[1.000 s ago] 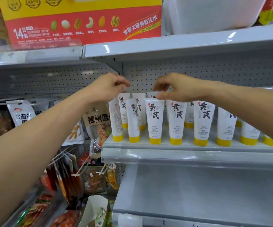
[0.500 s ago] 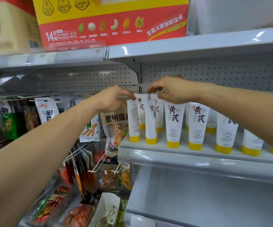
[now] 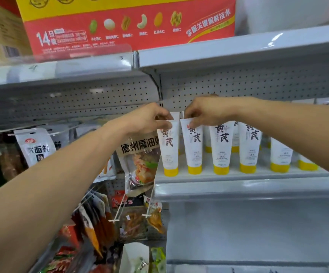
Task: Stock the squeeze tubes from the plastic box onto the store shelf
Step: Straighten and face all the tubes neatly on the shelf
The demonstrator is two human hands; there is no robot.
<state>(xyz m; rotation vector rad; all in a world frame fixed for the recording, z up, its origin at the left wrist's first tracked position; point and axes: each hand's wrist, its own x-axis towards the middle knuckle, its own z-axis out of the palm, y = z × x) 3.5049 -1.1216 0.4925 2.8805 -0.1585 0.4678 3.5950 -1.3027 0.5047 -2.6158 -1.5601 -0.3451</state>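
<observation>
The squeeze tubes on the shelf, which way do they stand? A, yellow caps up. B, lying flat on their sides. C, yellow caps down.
C: the squeeze tubes stand on their yellow caps on the shelf, crimped ends up; the left hand pinches the leftmost tube, the right hand the next tube.

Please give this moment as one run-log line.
left hand: pinches top of leftmost squeeze tube | right hand: pinches top of next squeeze tube | both: upright, yellow caps down, on shelf

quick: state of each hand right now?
Left hand: pinching the top edge of the leftmost front tube.
Right hand: pinching the top edge of the second front tube.
</observation>
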